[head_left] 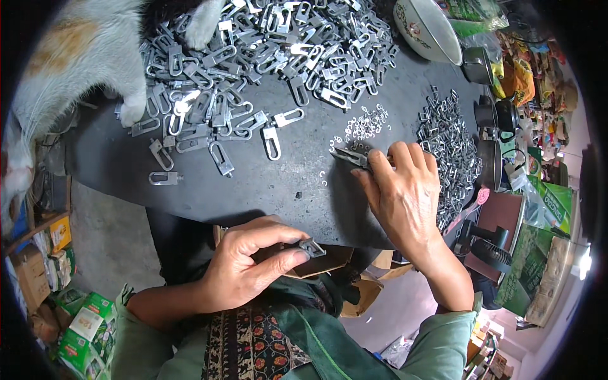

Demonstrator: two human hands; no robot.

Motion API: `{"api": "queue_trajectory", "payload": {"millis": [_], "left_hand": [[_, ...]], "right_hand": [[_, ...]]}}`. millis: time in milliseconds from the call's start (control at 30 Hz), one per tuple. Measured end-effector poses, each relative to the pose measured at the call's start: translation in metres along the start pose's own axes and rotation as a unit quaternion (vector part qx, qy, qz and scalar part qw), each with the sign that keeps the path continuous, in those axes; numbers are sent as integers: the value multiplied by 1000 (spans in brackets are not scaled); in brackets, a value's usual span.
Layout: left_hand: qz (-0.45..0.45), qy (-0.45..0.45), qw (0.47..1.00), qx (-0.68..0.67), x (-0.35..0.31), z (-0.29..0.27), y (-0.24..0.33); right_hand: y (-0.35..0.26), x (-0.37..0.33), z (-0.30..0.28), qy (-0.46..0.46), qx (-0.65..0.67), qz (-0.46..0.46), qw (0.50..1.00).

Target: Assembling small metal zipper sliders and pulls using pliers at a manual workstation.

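Observation:
My left hand (253,256), low near the table's front edge, pinches a small grey metal fitting (309,247) between thumb and fingers. My right hand (405,190) is closed around grey pliers (352,157), whose handles are mostly hidden in the palm. The pliers' jaws point left, beside a small scatter of tiny open metal rings (367,123). A large heap of silvery elongated metal loops (272,54) with block-shaped ends covers the far side of the table. Several lie apart from it, such as one loop (272,143) left of the pliers.
The dark table (253,196) has a rounded front edge. A white and orange cat (82,57) stands at the left, paws among the loops. Right of my right hand lies a pile of smaller metal pieces (446,145). A patterned white bowl (427,28) and small black fan (491,253) stand rightward.

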State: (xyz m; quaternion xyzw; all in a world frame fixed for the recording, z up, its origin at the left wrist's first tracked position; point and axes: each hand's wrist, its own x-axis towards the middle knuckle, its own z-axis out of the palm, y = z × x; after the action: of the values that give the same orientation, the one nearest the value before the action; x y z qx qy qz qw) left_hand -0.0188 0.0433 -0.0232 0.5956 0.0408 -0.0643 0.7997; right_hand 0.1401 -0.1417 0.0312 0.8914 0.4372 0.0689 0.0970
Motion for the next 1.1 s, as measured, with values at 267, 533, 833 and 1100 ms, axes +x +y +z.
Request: {"api": "queue_trajectory", "payload": {"millis": [267,533,833,1100], "left_hand": [[-51,33,998,-11,1,-7,7],[-84,1,996,-25,2,-10,7],[-58,1,998,-30,0,-14,3],[-107,0,993,-43,3,-17,11]], "right_hand": [[2,-1,-8,-25,26,-14,999],[4,11,0,17,4,-46,999],[9,23,4,27,11,-96,995],[9,27,0,-8,25,-103,994]]}}
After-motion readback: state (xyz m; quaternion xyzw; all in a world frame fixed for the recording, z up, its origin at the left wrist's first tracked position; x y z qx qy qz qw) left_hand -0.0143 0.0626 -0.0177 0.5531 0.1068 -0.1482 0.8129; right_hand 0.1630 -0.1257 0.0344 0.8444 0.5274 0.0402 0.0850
